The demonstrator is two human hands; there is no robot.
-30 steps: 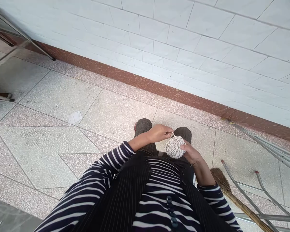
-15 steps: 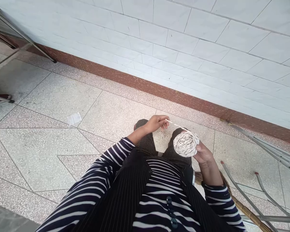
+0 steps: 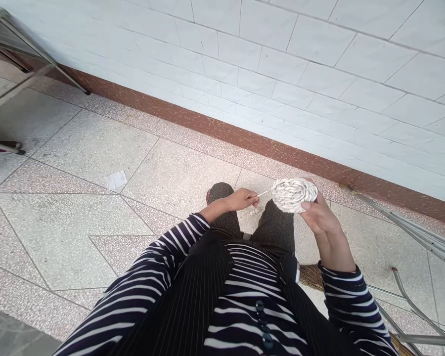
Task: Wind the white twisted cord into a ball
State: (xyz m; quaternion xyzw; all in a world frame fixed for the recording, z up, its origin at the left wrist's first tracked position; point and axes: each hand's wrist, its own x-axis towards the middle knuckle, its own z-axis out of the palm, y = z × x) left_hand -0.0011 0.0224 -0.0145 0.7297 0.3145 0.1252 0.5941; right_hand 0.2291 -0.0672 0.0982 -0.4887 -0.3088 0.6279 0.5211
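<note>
A white ball of twisted cord [image 3: 292,195] is in my right hand [image 3: 322,215], thumb on its near side and fingers behind, mostly hidden. From the ball's left side a short, taut strand of the cord [image 3: 266,192] runs to my left hand [image 3: 244,199]. My left fingers pinch that strand in front of my left knee. Both hands are above my lap, a little apart, with the ball above and beyond my right knee [image 3: 276,220].
White tiles cover the wall [image 3: 222,64] ahead. A paper scrap [image 3: 116,181] lies on the speckled floor to the left. Metal-framed furniture [image 3: 40,59] stands far left. On the right are folded metal legs [image 3: 400,225], a straw broom [image 3: 311,275] and a metal-legged seat [image 3: 430,338].
My right hand has raised the ball away from my lap and turned it, so it looks more oval. My left hand has dropped slightly, and the strand between them is shorter.
</note>
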